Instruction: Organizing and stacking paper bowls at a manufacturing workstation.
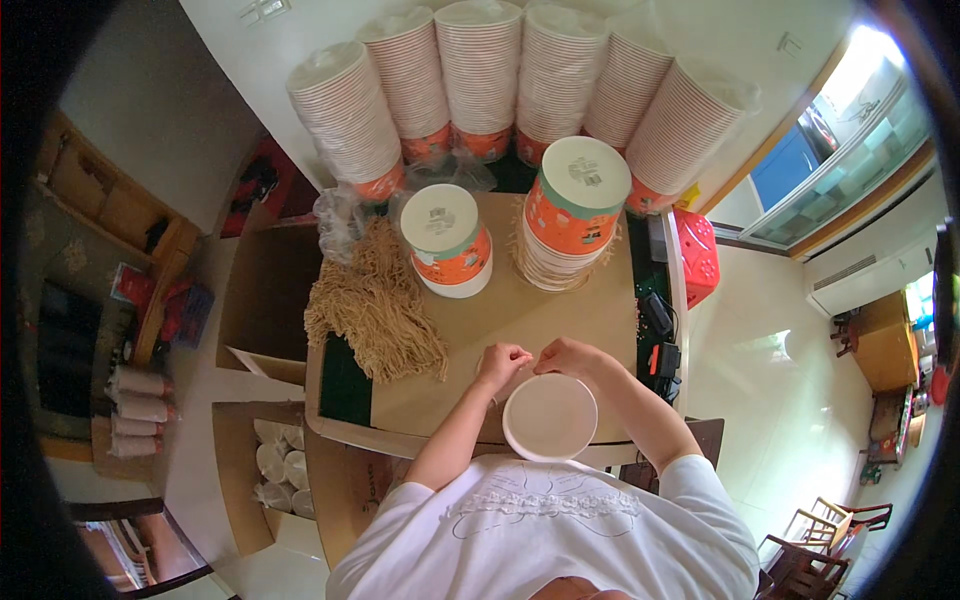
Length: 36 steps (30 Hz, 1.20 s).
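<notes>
A white-lined paper bucket (550,420) stands at the table's near edge against my shirt, its open mouth facing up. My right hand (568,357) is closed, with its fingertips pinched at the bucket's far rim. Just left of it, my left hand (504,363) is pinched shut; whatever it holds is too small to make out. To the left lies a heap of tan twisted cords (380,305). Beyond my hands are an upside-down orange and green paper bucket (452,255) and a taller upside-down stack of such buckets (578,215), with cord ends showing around its lower part.
Tall plastic-wrapped stacks of buckets (478,75) line the table's back along the wall. A red plastic stool (696,255) stands right of the table. Black devices (660,340) lie on its right edge. An open carton (275,465) with white wrapped items sits at lower left.
</notes>
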Each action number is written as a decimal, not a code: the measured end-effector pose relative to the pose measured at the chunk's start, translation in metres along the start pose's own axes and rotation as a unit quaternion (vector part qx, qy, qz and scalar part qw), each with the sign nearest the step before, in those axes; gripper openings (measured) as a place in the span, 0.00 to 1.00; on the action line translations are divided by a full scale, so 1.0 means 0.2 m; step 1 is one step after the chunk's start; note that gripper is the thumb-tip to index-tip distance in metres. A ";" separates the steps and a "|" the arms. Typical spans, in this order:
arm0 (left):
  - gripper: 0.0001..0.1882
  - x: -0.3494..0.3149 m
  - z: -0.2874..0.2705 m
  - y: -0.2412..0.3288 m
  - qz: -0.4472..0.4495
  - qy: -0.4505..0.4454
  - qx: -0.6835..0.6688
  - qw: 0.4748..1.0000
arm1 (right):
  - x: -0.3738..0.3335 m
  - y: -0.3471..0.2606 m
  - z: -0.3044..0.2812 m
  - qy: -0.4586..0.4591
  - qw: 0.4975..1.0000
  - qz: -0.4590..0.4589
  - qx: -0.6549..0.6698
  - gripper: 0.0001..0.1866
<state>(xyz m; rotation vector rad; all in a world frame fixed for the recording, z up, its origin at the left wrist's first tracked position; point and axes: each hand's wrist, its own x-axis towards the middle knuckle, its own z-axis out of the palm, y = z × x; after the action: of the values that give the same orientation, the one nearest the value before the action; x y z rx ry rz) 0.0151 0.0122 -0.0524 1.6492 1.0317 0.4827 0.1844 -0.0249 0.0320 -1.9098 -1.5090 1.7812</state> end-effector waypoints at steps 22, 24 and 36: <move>0.04 -0.01 0.06 0.03 -0.043 0.030 0.019 0.998 | 0.03 0.16 0.01 -0.042 0.982 0.027 0.184 0.10; 0.03 0.00 0.05 0.05 -0.041 0.050 0.032 0.997 | 0.02 0.12 0.01 -0.023 0.983 0.037 0.176 0.11; 0.03 0.02 0.08 0.04 0.001 0.073 0.027 0.997 | 0.09 0.14 -0.02 -0.074 0.991 0.008 0.113 0.08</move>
<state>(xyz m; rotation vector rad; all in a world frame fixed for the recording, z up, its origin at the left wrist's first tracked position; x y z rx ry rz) 0.0322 0.0065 -0.0515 1.6813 1.1585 0.5882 0.1985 -0.0236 0.0016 -1.7204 -1.2707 2.0421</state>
